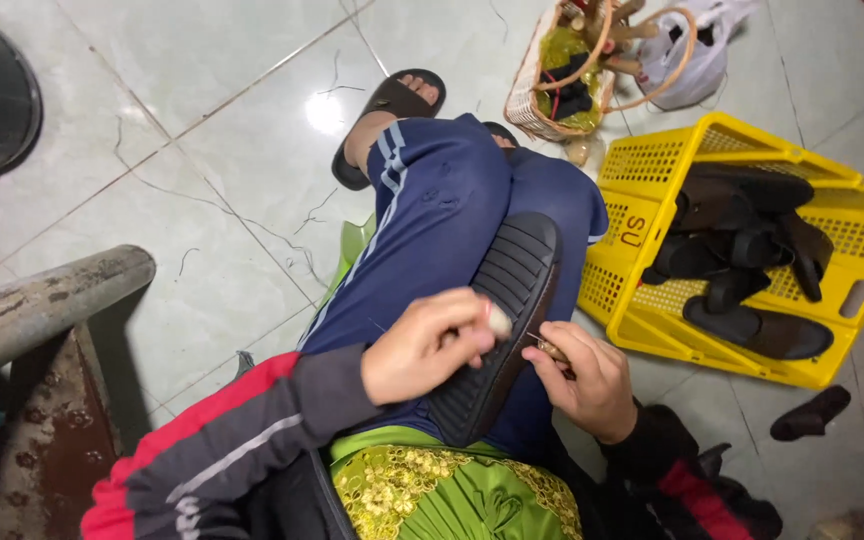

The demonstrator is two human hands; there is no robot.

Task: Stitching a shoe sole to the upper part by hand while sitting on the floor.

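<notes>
Centre of frame: black ribbed shoe sole lying across blue-trousered lap. Right of frame: yellow plastic crate holding dark sandals. Top centre: wicker basket. Left hand curled over sole's edge, fingertips closed on a small pale object. Right hand beside sole, fingers pinched shut on a thin needle-like tool.

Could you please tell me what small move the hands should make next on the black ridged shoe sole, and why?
Probably draw the thin needle outward: the right hand pinches it at the edge of the black ridged shoe sole, while the left hand presses the sole onto the lap.
</notes>
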